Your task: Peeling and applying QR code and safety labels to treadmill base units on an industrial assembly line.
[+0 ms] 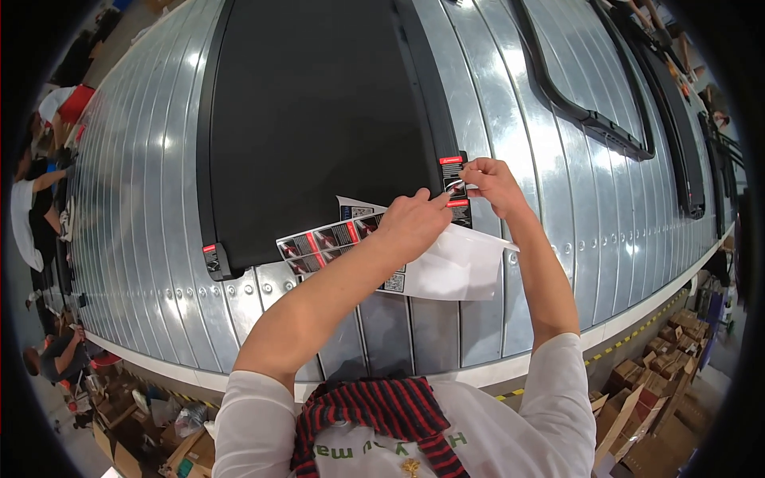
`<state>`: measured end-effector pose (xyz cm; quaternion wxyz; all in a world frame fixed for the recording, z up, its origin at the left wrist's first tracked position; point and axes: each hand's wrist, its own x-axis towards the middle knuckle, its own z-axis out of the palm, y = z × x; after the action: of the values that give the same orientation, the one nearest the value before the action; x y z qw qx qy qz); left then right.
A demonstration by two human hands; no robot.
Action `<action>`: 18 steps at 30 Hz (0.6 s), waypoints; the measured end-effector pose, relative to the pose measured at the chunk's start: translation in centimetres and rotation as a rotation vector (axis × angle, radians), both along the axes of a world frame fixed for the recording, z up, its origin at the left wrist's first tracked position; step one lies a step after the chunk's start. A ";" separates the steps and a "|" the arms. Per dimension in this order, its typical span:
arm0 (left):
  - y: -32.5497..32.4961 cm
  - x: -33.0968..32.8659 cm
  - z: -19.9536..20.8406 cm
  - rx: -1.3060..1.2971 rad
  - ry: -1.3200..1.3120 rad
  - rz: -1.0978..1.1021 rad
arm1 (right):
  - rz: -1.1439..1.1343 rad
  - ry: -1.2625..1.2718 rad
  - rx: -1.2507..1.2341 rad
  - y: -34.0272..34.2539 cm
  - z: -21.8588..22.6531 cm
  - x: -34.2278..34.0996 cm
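A large black panel with raised side rails lies in front of me. At its near right corner is a black label with red bands. My right hand pinches the label's right edge between thumb and fingers. My left hand reaches across from the left, its fingertips pressed together against the label's left side. Beneath that hand are sticker sheets, partly printed with red and black pictures and partly blank white. The left palm and some fingers are hidden. A similar label sits on the panel's near left corner.
The panel rests on a wide conveyor of shiny metal slats with a white near edge. To the right lie a bent black tube frame and long black parts. Cardboard boxes stand below on both sides. Other people work at the far left.
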<state>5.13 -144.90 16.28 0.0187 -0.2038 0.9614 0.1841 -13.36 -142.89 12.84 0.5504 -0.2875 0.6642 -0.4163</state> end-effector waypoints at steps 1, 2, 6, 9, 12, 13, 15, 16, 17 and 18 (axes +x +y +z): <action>0.0 0.0 0.0 -0.002 -0.008 0.004 | 0.021 0.021 0.006 0.0 0.0 0.0; -0.1 0.0 0.0 -0.001 -0.007 0.003 | 0.042 0.042 0.012 0.0 0.0 0.0; 0.0 0.0 0.0 -0.009 0.006 0.001 | 0.057 0.071 -0.001 -0.1 -0.4 -0.1; -0.2 0.0 -0.2 -0.012 0.024 0.000 | 0.052 0.165 0.003 -0.3 0.0 0.2; -0.3 0.0 -0.4 0.000 0.026 -0.007 | 0.062 0.221 0.027 -0.4 0.0 0.3; -0.3 0.0 -0.4 0.002 0.039 -0.007 | 0.047 0.237 0.011 -0.4 -0.1 0.3; -0.4 0.0 -0.2 0.004 0.024 -0.012 | 0.031 0.254 -0.004 -0.3 -0.2 0.4; -0.4 0.0 -0.1 0.005 0.007 -0.014 | 0.090 0.558 -0.107 -0.2 -0.3 0.7; -0.4 0.1 -0.1 0.005 0.007 -0.015 | 0.149 0.863 -0.210 0.0 -0.3 1.0; -0.4 0.1 -0.2 0.009 0.016 -0.014 | 0.148 0.863 -0.209 0.2 0.0 1.6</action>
<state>5.28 -145.34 16.12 0.0133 -0.1954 0.9620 0.1900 -11.80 -142.72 12.83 0.2192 -0.5358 0.7649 -0.2824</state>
